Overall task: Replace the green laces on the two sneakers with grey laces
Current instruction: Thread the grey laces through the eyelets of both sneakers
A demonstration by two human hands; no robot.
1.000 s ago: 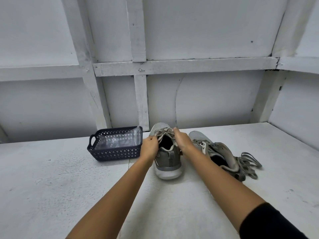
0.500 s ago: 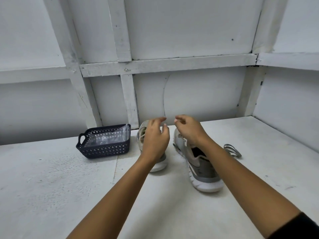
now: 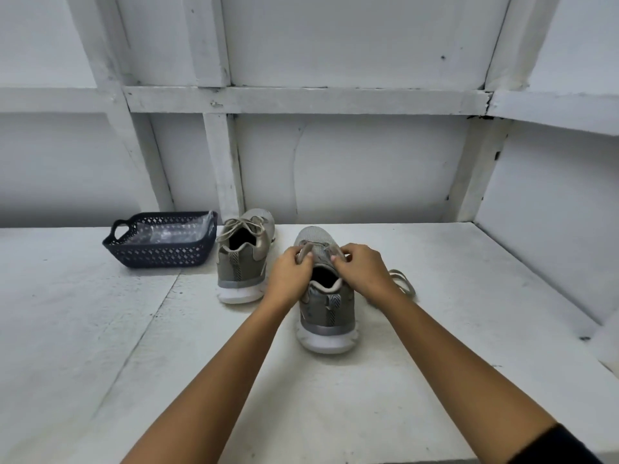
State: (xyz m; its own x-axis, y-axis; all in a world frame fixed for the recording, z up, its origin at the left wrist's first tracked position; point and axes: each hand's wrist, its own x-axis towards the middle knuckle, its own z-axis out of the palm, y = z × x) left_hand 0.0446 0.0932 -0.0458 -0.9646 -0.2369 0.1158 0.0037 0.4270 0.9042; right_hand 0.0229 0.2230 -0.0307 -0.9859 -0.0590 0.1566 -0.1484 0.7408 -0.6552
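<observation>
Left hand [image 3: 289,272] and right hand [image 3: 363,269] have dropped onto the centre sneaker [image 3: 326,309] on the desk [image 3: 201,346], each one's fingers [image 3: 294,260] curled, pinching its laces [image 3: 304,252].

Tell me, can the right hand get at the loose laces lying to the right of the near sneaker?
Probably yes: the loose laces lie just beside the right hand, nothing between them, but it must first release the lace on the near sneaker.
</observation>
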